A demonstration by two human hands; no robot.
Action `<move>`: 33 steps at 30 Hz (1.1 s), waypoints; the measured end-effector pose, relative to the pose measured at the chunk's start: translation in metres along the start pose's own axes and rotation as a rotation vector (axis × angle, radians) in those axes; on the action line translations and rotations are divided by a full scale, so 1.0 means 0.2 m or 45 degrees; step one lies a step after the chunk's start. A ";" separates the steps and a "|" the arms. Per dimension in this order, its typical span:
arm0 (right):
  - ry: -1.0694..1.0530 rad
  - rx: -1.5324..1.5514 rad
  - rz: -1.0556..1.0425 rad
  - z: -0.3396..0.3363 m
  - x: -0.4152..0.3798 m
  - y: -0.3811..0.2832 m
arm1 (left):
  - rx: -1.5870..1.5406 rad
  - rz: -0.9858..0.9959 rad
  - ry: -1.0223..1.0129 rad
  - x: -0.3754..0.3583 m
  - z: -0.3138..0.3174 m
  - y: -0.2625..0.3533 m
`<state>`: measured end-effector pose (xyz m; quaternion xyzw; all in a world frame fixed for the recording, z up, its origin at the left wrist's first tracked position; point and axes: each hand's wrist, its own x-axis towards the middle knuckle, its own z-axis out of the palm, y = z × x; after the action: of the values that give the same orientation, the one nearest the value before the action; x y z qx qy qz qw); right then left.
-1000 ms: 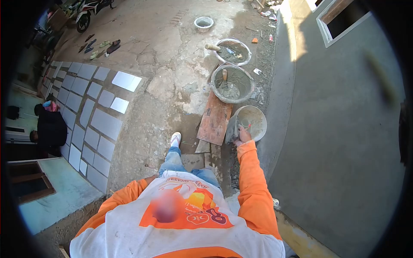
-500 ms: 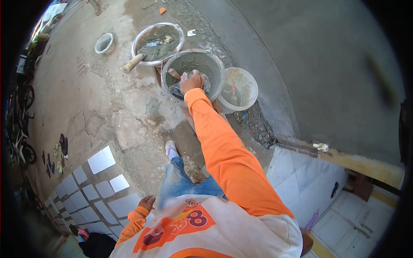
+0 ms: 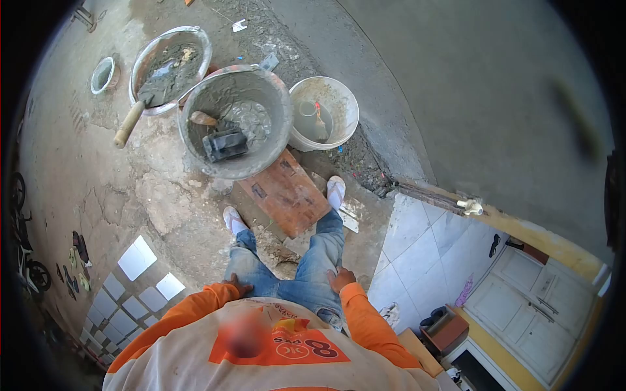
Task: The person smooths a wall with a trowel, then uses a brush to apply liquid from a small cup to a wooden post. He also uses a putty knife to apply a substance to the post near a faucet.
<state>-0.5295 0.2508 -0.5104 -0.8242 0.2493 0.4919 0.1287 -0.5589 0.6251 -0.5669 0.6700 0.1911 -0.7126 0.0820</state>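
Observation:
My left hand (image 3: 239,285) lies against the top of my left jeans leg, fingers apart, holding nothing I can see. On the right thigh rests my right hand (image 3: 341,279), its fingers laid over the denim and nothing visible in them. Ahead of my feet, a large mortar-coated bucket (image 3: 279,107) holds wet grey mix. A dark block-shaped object (image 3: 225,144) and a wooden handle (image 3: 203,118) sit inside it, apart from both hands. Beneath the bucket's near side is a reddish-brown board (image 3: 287,199) between my feet.
A second mortar bucket (image 3: 207,45) has a trowel (image 3: 129,124) at its rim. A white bucket (image 3: 353,111) holds water and a brush (image 3: 320,122). A small pail (image 3: 115,73) stands farther left. Pale tiles (image 3: 137,258) lie lower left; smooth grey cement (image 3: 482,85) covers the upper right.
My right hand has left the large bucket and come back to my thigh. My left hand now touches my leg. The view has shifted, and the board and both feet show.

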 end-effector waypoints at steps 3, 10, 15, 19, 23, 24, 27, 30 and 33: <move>-0.317 -0.175 -0.612 -0.45 0.24 0.01 | 0.233 0.334 -0.016 0.29 0.14 0.01; 0.151 1.402 -0.680 -1.31 1.88 -0.86 | -0.744 0.063 0.639 -0.16 0.05 0.70; -0.246 0.446 -0.476 -1.13 3.27 -1.31 | -0.515 0.097 0.636 -0.12 0.51 1.11; 0.476 0.026 -0.282 -0.82 3.63 -1.37 | -0.681 -0.066 0.627 -0.20 0.41 1.43; 0.047 -0.085 -0.385 -0.68 3.92 -1.30 | -0.718 -0.119 0.555 -0.19 0.36 1.55; -0.028 0.652 -0.072 -0.79 3.72 -1.35 | -0.722 -0.139 0.549 -0.19 0.38 1.56; 0.549 0.997 -0.069 -0.70 3.71 -1.40 | -0.738 -0.199 0.626 -0.14 0.43 1.62; 0.707 0.690 -0.348 -0.75 3.50 -1.50 | -0.690 -0.159 0.775 -0.15 0.44 1.65; 0.787 0.221 -0.586 -0.76 3.37 -1.59 | -0.802 -0.202 0.778 -0.15 0.49 1.65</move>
<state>0.0194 0.2578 -1.0375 -0.9538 0.1256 0.1561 0.2238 -0.5239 0.2814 -0.5882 0.7755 0.4652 -0.3930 0.1668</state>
